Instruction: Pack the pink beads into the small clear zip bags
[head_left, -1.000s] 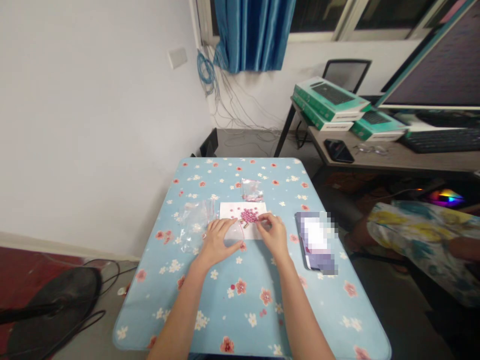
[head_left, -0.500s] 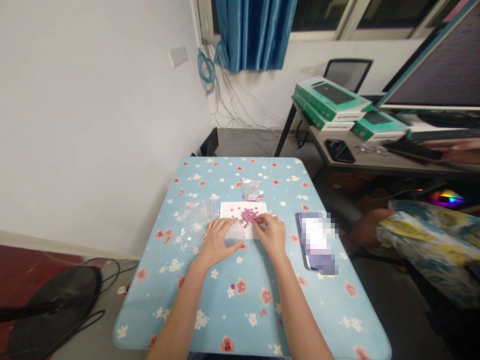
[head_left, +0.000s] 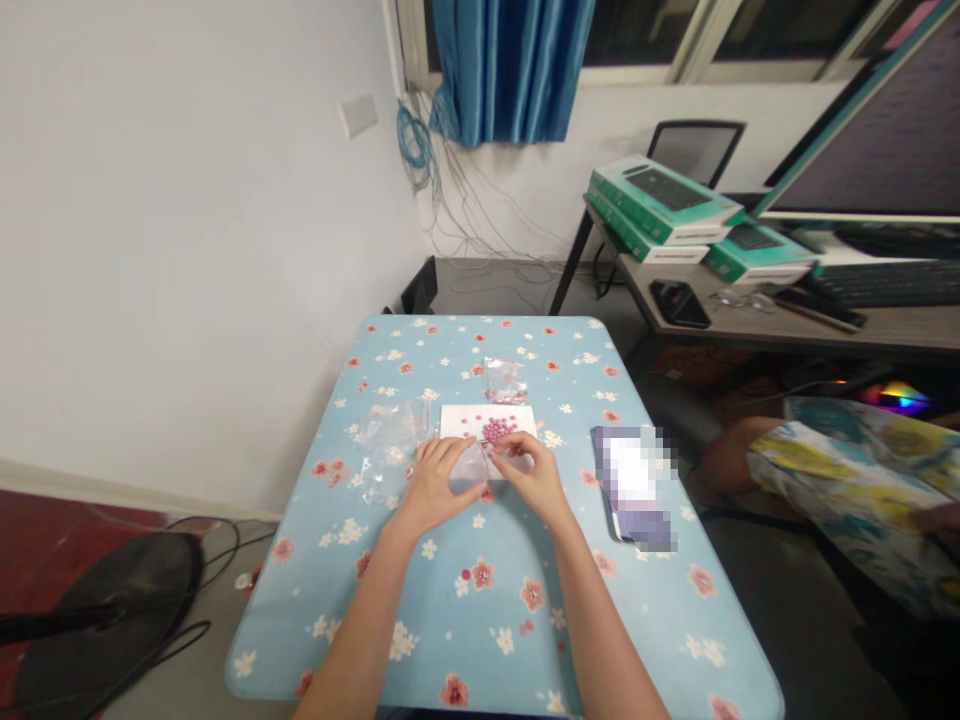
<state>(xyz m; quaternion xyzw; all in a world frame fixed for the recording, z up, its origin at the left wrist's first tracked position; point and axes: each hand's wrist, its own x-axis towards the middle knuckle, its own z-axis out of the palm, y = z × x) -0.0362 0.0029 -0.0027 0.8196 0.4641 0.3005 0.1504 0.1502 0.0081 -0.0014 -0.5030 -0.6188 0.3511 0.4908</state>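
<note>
My left hand [head_left: 433, 482] is on a small clear zip bag [head_left: 471, 465], thumb and fingers spread around it and holding its mouth apart. My right hand [head_left: 531, 472] is at the bag's right edge, thumb and fingertips pinched together; what they hold is too small to make out. Under both hands lies a white sheet [head_left: 457, 412]. A cluster of small pink round pieces, like tablets [head_left: 499, 429], sits on it just beyond my right fingertips, with a few scattered to the left.
More clear bags [head_left: 390, 440] lie left of the sheet, and another bag with pink pieces [head_left: 506, 380] lies behind it. A phone [head_left: 634, 490] rests on the right of the flowered table [head_left: 480, 640]. Keyboard boxes [head_left: 667, 200] stand on a desk; a person sits at right.
My right hand has moved left from the pink pieces to the bag's mouth. My left hand has stayed in place. The other person's hand has left the desk.
</note>
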